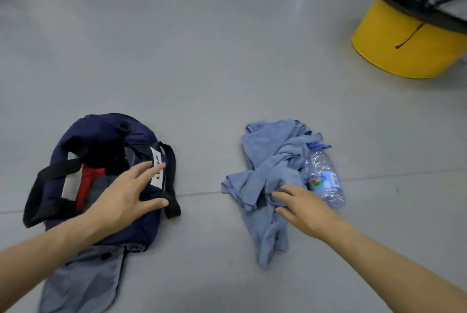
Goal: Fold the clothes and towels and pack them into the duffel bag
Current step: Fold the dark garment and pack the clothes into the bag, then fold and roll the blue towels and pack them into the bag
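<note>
A navy-blue fabric duffel bag [101,133] lies on the smooth grey floor [202,60] at the left, its top gaping open between two black webbing handles [172,173], with a white printed label [158,166] on the near-right edge of the opening. A red folded item [88,181] shows inside the bag. A grey-blue garment with dark buttons [86,280] lies flat on the floor, one end tucked under the bag's near end and the rest spreading toward the lower left corner. The left hand [126,196] is over the bag's opening, its grip open: fingers straight and spread, the thumb out beside the right handle, nothing held. Well apart to the right, a light-blue crumpled towel [267,161] sits in a loose unfolded heap on the floor. A clear plastic water bottle with a blue cap [323,176] lies on its side touching the towel's right edge. The right hand [305,209] reaches over the near part of the towel with its grip also open, fingers extended and slightly parted; whether the fingertips actually touch the cloth cannot be told. In the far right corner stands a yellow cylindrical drum with a black top [404,45].
</note>
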`<state>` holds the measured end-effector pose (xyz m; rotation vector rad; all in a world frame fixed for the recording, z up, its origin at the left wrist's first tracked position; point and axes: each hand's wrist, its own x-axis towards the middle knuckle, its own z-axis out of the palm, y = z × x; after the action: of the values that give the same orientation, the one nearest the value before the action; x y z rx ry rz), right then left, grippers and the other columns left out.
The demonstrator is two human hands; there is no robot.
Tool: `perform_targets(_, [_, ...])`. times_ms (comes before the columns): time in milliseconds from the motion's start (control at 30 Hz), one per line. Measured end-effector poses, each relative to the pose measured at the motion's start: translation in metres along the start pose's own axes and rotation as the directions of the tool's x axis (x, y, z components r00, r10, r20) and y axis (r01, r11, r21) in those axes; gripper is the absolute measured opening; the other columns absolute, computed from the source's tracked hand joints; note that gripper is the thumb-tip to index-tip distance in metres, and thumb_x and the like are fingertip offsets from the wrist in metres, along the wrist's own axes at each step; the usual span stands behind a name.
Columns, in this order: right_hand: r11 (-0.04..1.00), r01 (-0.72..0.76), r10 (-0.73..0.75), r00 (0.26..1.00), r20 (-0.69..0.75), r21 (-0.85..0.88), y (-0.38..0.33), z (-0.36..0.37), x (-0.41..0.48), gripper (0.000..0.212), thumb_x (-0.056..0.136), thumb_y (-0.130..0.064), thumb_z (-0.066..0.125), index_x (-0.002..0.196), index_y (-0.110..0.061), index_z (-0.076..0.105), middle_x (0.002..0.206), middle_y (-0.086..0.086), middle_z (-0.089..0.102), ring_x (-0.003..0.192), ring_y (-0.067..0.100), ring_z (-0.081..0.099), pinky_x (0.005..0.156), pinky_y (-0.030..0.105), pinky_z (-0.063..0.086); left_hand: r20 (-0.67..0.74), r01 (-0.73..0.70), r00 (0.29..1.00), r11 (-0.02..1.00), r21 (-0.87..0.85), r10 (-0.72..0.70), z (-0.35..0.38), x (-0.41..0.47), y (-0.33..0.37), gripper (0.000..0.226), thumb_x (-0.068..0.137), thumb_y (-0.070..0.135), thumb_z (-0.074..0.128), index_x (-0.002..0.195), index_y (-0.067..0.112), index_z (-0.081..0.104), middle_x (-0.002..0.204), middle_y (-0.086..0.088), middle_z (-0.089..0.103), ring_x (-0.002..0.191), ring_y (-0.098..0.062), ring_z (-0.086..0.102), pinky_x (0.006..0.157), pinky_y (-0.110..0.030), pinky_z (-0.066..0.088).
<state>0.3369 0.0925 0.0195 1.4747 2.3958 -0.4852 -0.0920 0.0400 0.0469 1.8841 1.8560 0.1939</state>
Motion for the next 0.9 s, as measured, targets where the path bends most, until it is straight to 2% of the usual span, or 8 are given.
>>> perform_targets(200, [0.996,-0.085,0.087,0.988,-0.125,0.019,0.01,0.027,0.005,0.061,0.099,-0.049,0.049,0.155,-0.032,0.03,0.161,-0.001,0.025,0.144,0.026,0.031,0.107,0.043,0.04,0.07,-0.054,0.996,0.995,-0.079,0.06,0.048,0.039,0.102,0.095,0.083,0.06,0.07,0.158,0.042,0.014,0.163,0.002,0.022,0.146,-0.021,0.03,0.116,-0.034,0.029])
perform_targets(300, [0.992,0.007,-0.029,0.984,-0.174,-0.128,0.007,0.029,0.024,0.064,0.086,-0.048,0.07,0.145,-0.03,0.051,0.152,0.009,0.046,0.135,0.032,0.048,0.099,0.047,0.047,0.117,-0.03,0.992,0.991,-0.129,0.046,0.073,0.049,0.133,0.093,0.085,0.058,0.069,0.158,0.041,0.014,0.164,0.001,0.021,0.147,-0.02,0.029,0.117,-0.035,0.03])
perform_targets(433, [0.89,0.205,-0.222,0.975,0.007,-0.406,-0.008,0.04,0.053,0.047,0.072,-0.037,0.08,0.117,-0.026,0.071,0.122,0.009,0.067,0.118,0.036,0.059,0.093,0.05,0.047,0.221,0.048,0.975,0.991,-0.129,-0.019,0.107,0.041,0.135,0.094,0.086,0.058,0.068,0.159,0.037,0.012,0.165,0.001,0.018,0.148,-0.021,0.027,0.118,-0.038,0.029])
perform_targets(533, [0.842,0.284,-0.265,0.958,0.108,-0.459,-0.028,0.047,0.074,0.037,0.095,-0.025,0.058,0.131,-0.02,0.06,0.133,0.011,0.056,0.134,0.036,0.039,0.11,0.055,0.026,0.272,0.13,0.958,0.984,-0.12,-0.094,0.122,0.037,0.113,0.097,0.085,0.057,0.069,0.159,0.037,0.01,0.165,0.001,0.016,0.149,-0.021,0.025,0.119,-0.038,0.029])
perform_targets(633, [0.819,0.258,-0.252,0.964,0.083,-0.513,-0.051,0.047,0.092,0.055,0.086,-0.027,0.073,0.137,-0.017,0.055,0.14,0.018,0.052,0.134,0.039,0.042,0.108,0.058,0.031,0.27,0.124,0.958,0.988,-0.089,-0.096,0.122,0.038,0.089,0.099,0.084,0.055,0.071,0.159,0.038,0.008,0.166,0.0,0.014,0.149,-0.022,0.024,0.119,-0.038,0.028])
perform_targets(733, [0.801,0.147,-0.032,0.978,0.204,-0.58,-0.054,0.06,0.108,0.067,0.104,-0.036,0.045,0.16,-0.024,0.01,0.168,0.012,0.002,0.154,0.037,-0.003,0.118,0.065,0.003,0.275,0.102,0.958,0.993,-0.052,-0.084,0.115,0.038,0.071,0.097,0.086,0.054,0.069,0.159,0.039,0.007,0.166,0.001,0.014,0.149,-0.024,0.023,0.119,-0.041,0.028])
perform_targets(767, [0.789,0.113,0.036,0.973,0.229,-0.603,-0.054,0.062,0.111,0.065,0.106,-0.037,0.041,0.161,-0.025,0.008,0.168,0.011,-0.002,0.154,0.036,-0.008,0.118,0.066,-0.003,0.269,0.109,0.959,0.992,-0.066,-0.088,0.114,0.037,0.067,0.096,0.087,0.053,0.069,0.159,0.04,0.007,0.165,0.001,0.015,0.148,-0.023,0.022,0.119,-0.041,0.028])
perform_targets(900, [0.826,0.076,0.039,0.981,0.191,-0.558,-0.058,0.058,0.115,0.038,0.103,-0.03,0.047,0.14,-0.023,0.052,0.151,0.008,0.043,0.147,0.035,0.022,0.12,0.063,0.0,0.237,0.11,0.968,0.99,-0.086,-0.087,0.103,0.032,0.053,0.093,0.087,0.052,0.069,0.159,0.04,0.011,0.163,0.004,0.021,0.146,-0.021,0.025,0.119,-0.039,0.028])
